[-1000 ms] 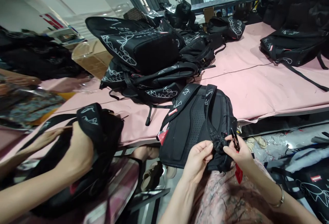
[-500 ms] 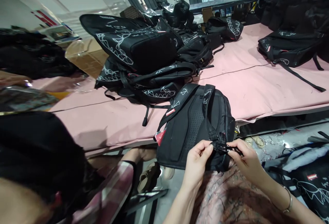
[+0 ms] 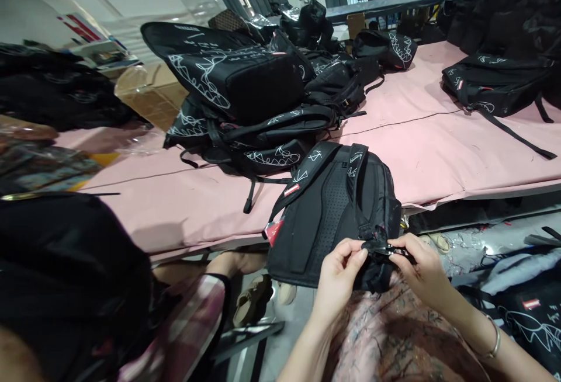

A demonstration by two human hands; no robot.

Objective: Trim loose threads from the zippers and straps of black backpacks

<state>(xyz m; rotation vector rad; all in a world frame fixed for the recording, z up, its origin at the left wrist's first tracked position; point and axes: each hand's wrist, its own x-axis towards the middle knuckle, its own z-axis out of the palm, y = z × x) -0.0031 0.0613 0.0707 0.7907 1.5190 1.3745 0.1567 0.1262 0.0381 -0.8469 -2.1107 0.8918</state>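
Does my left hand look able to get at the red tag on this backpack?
Probably yes: the red tag shows uncovered at the edge of the backpack, though the left hand pinches black webbing and would have to let go.

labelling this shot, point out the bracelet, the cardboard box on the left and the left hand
bracelet (image 3: 497,337): head view, on the band at the outer side of the wrist
cardboard box (image 3: 154,99): head view, on its brown side
left hand (image 3: 341,266): head view, on the back of the hand

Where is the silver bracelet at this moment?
In the head view, the silver bracelet is at the lower right, around the right forearm, a little behind the right hand.
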